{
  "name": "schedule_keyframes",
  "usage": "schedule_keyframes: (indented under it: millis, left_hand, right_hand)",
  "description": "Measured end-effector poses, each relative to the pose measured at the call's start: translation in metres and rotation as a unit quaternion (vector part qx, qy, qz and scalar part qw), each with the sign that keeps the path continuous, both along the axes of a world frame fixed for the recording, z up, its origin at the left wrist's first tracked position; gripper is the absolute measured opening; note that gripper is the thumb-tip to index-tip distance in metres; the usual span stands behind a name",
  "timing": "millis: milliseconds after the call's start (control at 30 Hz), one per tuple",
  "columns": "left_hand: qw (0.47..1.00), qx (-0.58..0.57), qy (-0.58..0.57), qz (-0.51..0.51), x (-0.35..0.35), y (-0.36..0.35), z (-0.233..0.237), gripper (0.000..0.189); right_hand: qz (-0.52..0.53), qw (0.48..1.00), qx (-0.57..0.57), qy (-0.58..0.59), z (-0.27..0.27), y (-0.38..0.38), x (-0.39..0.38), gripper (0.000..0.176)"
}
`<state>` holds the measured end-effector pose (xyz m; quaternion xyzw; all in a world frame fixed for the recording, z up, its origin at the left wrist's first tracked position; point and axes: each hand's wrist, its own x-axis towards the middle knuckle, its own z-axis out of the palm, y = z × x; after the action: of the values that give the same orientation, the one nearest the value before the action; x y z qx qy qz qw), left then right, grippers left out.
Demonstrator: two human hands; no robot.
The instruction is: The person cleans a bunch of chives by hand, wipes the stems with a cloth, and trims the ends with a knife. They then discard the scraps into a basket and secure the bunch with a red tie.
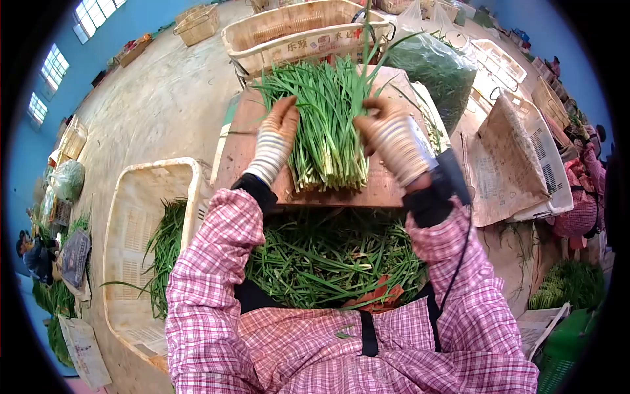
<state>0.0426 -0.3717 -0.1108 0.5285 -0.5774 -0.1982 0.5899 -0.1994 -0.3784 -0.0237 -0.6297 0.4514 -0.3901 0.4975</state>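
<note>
A pile of green garlic chives point(328, 125) lies on a reddish-brown board point(256, 164), with pale cut ends toward me and leaves pointing away. My left hand point(278, 131), in an orange-and-striped work glove, rests along the pile's left side with its thumb and fingers apart. On the right side, my right hand point(388, 131), gloved alike and slightly blurred, has its fingers bent around a few long chive leaves point(365, 72) that stand up above the pile. Its fingertips are partly hidden.
Loose leaves point(328, 256) fill the space below the board. A plastic crate point(151, 174) with greens stands left, another crate point(302, 46) behind the board. A bag of greens point(436, 69) sits back right, near a tilted dirty panel point(512, 161). Other people point(581, 190) are at the sides.
</note>
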Motion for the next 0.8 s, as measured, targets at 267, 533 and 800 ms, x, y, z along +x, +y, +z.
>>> schedule_keyframes:
  millis: [267,533,800]
  left_hand:
    - [0.946,0.096,-0.308,-0.027,-0.053,0.01,0.018,0.049]
    - [0.959,0.054,-0.278,0.007,-0.05,0.012,-0.004,0.049]
    - [0.945,0.044,-0.322,0.021,-0.053,0.009,-0.007,0.071]
  right_hand:
    - [0.061,0.978,-0.118,0.162,-0.041,0.004,0.009,0.034]
    - [-0.021,0.992,-0.082,0.091,-0.05,-0.037,-0.02,0.03]
    - [0.072,0.98,-0.14,0.118,-0.06,-0.045,0.022,0.029]
